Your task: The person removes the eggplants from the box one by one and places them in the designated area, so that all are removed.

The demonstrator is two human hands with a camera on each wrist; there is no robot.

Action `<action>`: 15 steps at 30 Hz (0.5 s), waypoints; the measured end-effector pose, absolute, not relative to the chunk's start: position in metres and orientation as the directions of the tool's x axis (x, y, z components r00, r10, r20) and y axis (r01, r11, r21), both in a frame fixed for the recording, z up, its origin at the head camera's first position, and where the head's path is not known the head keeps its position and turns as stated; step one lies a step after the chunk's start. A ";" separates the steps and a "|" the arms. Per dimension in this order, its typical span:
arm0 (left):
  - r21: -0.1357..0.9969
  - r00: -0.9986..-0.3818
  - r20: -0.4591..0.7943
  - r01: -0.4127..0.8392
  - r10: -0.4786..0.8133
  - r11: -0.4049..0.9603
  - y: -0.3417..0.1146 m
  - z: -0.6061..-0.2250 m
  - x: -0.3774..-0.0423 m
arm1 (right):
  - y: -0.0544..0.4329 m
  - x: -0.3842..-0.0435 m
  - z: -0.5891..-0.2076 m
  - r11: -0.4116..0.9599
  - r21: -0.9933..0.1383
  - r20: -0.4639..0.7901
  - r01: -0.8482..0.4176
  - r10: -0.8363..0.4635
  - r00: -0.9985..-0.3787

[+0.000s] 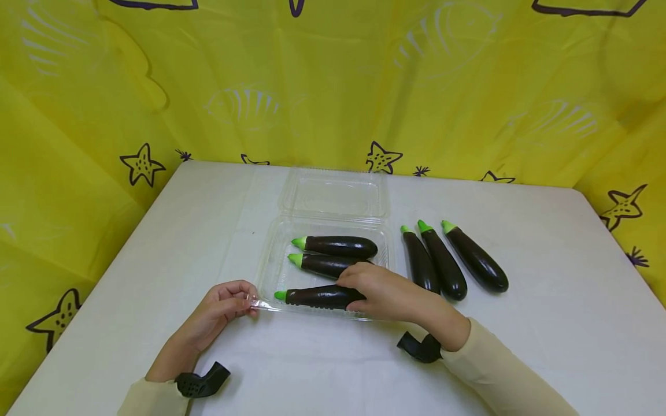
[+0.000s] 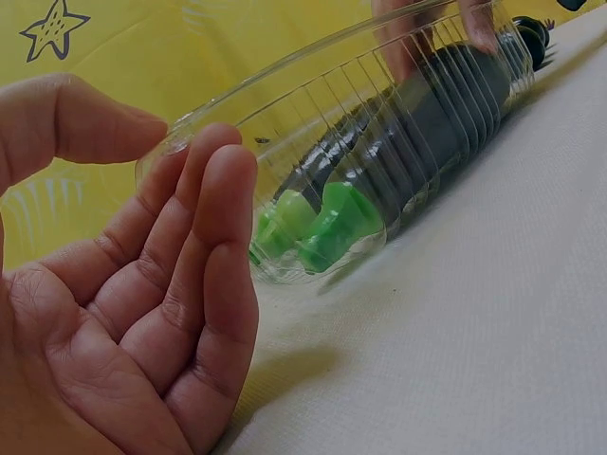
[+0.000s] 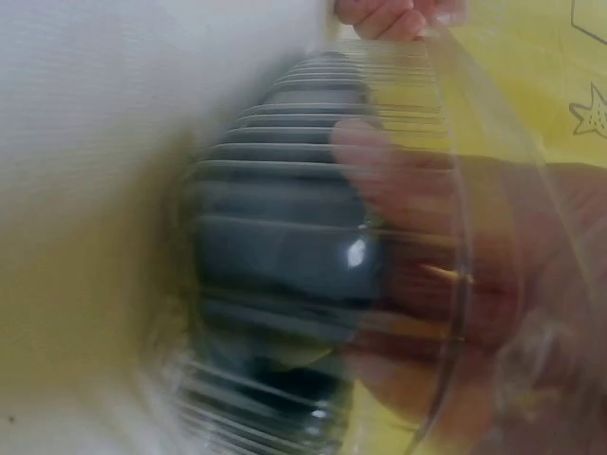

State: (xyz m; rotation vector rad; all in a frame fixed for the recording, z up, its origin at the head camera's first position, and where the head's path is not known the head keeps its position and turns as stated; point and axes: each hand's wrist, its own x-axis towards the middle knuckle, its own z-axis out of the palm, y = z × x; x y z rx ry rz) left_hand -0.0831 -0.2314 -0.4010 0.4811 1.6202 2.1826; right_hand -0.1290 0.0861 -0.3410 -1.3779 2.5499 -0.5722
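A clear plastic clamshell container lies on the white table with three dark eggplants inside. My left hand pinches its front left corner between thumb and fingers, which the left wrist view also shows. Inside the container, my right hand grips the rounded end of the front eggplant, whose green stem points left. Behind it lie the middle eggplant, partly covered by the right hand, and the back eggplant. In the right wrist view, blurred fingers show through the ribbed wall against a dark eggplant.
The container's lid is folded back flat behind it. To the right, three more eggplants lie on the table: a left one, a middle one and a right one. A yellow patterned curtain hangs behind the table.
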 end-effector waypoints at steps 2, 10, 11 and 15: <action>0.959 -0.870 0.047 -0.098 0.492 -0.265 -0.231 -0.401 -0.083 | 0.085 -0.129 -0.339 0.499 -0.416 0.001 -0.760 -0.836 -0.549; 0.957 -0.867 0.050 -0.100 0.496 -0.271 -0.232 -0.403 -0.084 | 0.082 -0.130 -0.338 0.492 -0.432 -0.013 -0.756 -0.842 -0.540; 0.957 -0.866 0.050 -0.101 0.497 -0.271 -0.233 -0.403 -0.084 | 0.082 -0.130 -0.338 0.499 -0.440 -0.019 -0.747 -0.836 -0.548; 0.956 -0.867 0.047 -0.105 0.496 -0.273 -0.232 -0.404 -0.084 | 0.082 -0.129 -0.337 0.545 -0.478 -0.055 -0.689 -0.801 -0.596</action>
